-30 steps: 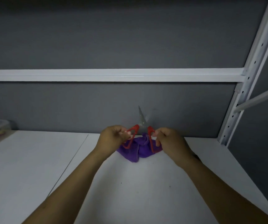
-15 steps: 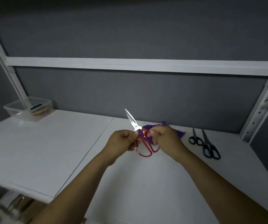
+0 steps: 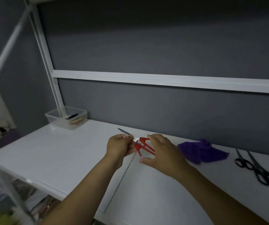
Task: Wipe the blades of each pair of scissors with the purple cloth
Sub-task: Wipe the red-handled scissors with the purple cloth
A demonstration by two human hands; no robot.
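Through the head camera I saw both of the person's bare arms reaching forward over a white table, meeting at a pair of red scissors held just above its surface. The left hand was curled closed around the blades near the pivot, and a thin grey blade tip poked out past its knuckles, pointing away and to the left. The right hand gripped the red handles, with its fingers arched over the top of them and its thumb under their lower end. The handles stood slightly spread; I could not tell how far the blades were parted inside the left hand. The purple cloth lay crumpled on the table to the right of the red scissors, apart from both hands. Further right of the red scissors, beyond the cloth, two pairs of black scissors lay flat side by side, a small pair and a larger pair. Well to the left of the red scissors and behind them, a clear plastic container sat against the grey wall.
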